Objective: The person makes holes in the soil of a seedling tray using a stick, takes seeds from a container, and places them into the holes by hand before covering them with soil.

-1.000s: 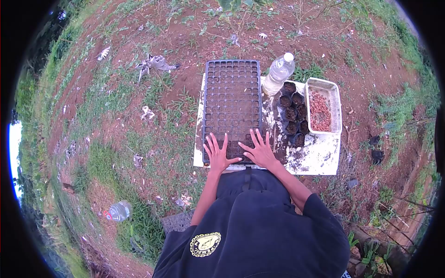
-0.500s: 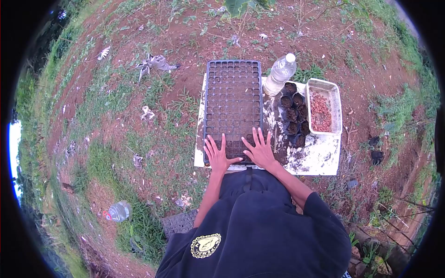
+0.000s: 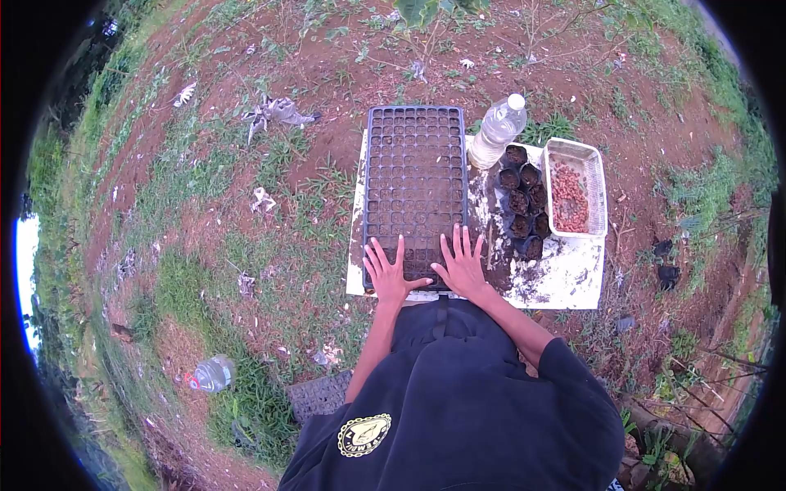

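A black seedling tray (image 3: 415, 176) lies lengthwise away from me, its many small cells filled with dark soil. At its near left corner rests my left hand (image 3: 388, 277), open with the fingers spread and the thumb pointing inward. My right hand (image 3: 463, 268) is spread open too, over the near right corner and edge of the tray. Neither hand holds anything. Both palms face down, and they hide parts of the tray's nearest rows.
Under the tray is a soil-smeared white board (image 3: 565, 278). On its right stand a clear water bottle (image 3: 499, 131), several small black soil-filled pots (image 3: 519, 202) and a white plastic basket (image 3: 602, 192) of reddish seeds (image 3: 568, 196). A plastic jug (image 3: 214, 374) lies on the grass at left.
My right hand's fingers have drawn a little closer together and shifted slightly right. The whole view has moved slightly; the tray and other objects keep their places.
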Action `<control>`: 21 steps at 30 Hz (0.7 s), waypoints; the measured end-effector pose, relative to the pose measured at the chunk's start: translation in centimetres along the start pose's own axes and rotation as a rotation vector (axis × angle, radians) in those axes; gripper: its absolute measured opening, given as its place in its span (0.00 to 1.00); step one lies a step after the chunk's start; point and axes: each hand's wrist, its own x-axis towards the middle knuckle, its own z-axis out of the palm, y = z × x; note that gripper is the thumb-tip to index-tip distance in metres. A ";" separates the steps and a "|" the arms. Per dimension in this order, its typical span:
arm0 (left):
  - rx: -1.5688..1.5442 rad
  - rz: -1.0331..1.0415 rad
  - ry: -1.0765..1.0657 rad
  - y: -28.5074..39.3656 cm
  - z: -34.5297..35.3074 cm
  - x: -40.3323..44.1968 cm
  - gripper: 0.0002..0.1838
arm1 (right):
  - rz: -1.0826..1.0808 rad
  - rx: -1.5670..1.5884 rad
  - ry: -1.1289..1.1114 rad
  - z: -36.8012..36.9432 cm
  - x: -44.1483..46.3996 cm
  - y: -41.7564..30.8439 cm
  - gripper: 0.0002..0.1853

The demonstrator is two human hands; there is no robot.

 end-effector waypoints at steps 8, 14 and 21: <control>0.097 0.012 0.033 0.0 0.4 0.1 0.75 | -0.049 0.022 0.001 -0.3 0.4 -0.5 0.37; -0.039 -0.015 -0.107 1.0 -1.1 0.6 0.71 | 0.080 0.054 0.067 -1.0 -0.7 1.0 0.35; 0.009 0.264 -0.013 3.6 -0.4 1.9 0.53 | 0.082 0.083 0.058 -0.9 -1.1 1.7 0.31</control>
